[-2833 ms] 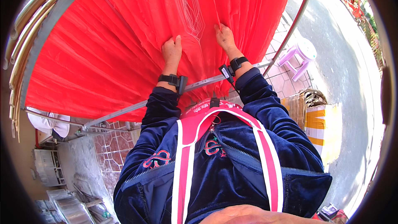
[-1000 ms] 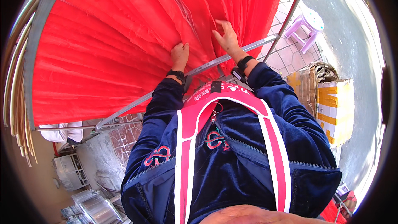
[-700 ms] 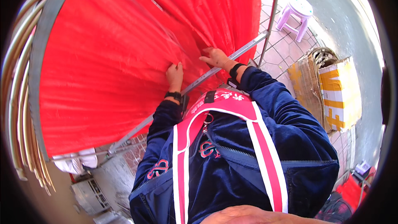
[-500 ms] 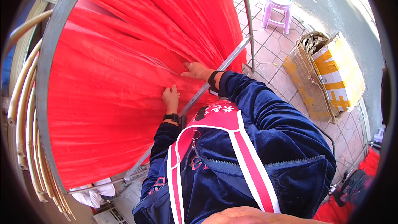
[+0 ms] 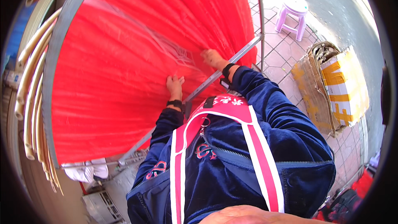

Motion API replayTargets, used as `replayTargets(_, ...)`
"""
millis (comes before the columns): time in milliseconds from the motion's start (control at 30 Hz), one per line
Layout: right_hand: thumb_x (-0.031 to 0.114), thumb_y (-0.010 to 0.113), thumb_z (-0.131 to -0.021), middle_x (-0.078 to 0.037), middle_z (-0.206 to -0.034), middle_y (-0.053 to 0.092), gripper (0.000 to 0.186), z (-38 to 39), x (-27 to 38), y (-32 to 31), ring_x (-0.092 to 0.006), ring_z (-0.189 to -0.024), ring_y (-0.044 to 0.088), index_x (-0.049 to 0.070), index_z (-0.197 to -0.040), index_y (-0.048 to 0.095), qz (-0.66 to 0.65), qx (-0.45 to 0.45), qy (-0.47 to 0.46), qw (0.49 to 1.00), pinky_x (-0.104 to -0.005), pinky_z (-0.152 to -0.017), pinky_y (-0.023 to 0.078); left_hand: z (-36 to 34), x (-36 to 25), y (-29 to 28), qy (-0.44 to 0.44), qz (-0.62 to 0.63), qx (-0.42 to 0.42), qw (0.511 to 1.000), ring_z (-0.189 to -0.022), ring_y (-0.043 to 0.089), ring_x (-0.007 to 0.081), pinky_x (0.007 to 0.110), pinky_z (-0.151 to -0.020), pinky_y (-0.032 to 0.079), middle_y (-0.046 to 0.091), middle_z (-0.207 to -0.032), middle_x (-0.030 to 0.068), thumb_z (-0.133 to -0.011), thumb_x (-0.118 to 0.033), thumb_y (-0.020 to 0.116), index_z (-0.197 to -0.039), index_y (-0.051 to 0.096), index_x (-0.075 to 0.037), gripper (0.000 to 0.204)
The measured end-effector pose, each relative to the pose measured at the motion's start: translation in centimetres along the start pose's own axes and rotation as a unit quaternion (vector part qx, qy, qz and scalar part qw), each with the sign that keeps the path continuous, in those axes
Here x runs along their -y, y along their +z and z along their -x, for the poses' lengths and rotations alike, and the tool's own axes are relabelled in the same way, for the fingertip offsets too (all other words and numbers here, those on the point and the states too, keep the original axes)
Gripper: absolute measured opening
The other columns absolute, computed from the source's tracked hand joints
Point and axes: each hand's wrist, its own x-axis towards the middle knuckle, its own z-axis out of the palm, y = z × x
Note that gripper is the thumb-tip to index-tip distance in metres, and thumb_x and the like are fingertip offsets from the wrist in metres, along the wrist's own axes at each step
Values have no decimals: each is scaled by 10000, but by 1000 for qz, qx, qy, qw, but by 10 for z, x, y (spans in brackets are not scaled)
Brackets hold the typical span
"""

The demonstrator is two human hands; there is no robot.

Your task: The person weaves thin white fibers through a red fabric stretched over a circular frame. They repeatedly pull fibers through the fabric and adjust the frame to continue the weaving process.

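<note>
A wide sheet of thin red fabric (image 5: 107, 79), gathered into long folds, spreads inside a metal frame (image 5: 53, 58) in front of me. My left hand (image 5: 175, 86) is closed on the fabric near the middle, its fingertips partly sunk in the folds. Farther right and a little higher, my right hand (image 5: 213, 58) also grips the red cloth, its fingers slightly smeared by motion. Between and above the hands lies a pale, sheer stretch of the material. Both forearms reach across a slanting metal bar (image 5: 207, 82).
Several bamboo poles (image 5: 31, 99) stand along the left side. On the paved ground at right are a lilac plastic stool (image 5: 295, 5) and flattened cardboard (image 5: 317, 87) with yellow tape. A road runs beyond. White cloth (image 5: 97, 170) shows below the frame at lower left.
My hands have moved slightly farther apart, the right one going right and up. The sheer pale stretch of fabric has widened. The whole view has shifted a little.
</note>
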Motion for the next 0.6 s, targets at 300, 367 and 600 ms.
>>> replayTargets(300, 178, 554, -987, -125, -891, 691, 269, -3, -44, -36, -197, -751, 701, -30, -1145, 616, -249, 9, 292, 923, -302, -665, 562, 9, -8, -57, 36, -17, -150, 988, -661, 697, 224, 294, -558, 593, 617, -879, 145, -1001, -89, 481, -1111, 489, 78, 199)
replayTargets(367, 190, 546, -994, -114, -885, 688, 262, -3, -47, -44, -190, -763, 705, -29, -1114, 626, -260, -5, 300, 918, -293, -667, 563, 12, -12, -69, 29, -28, -171, 984, -663, 697, 223, 294, -559, 594, 616, -864, 137, -1002, -89, 482, -1104, 487, 77, 196)
replayTargets(600, 243, 547, -977, -183, -811, 687, 254, 17, -23, -69, -295, -793, 693, 23, -998, 672, -116, -74, 252, 958, -385, -690, 543, 19, -15, -90, 79, -65, -220, 970, -676, 707, 219, 290, -565, 597, 633, -853, 163, -989, -85, 491, -1036, 511, 93, 186)
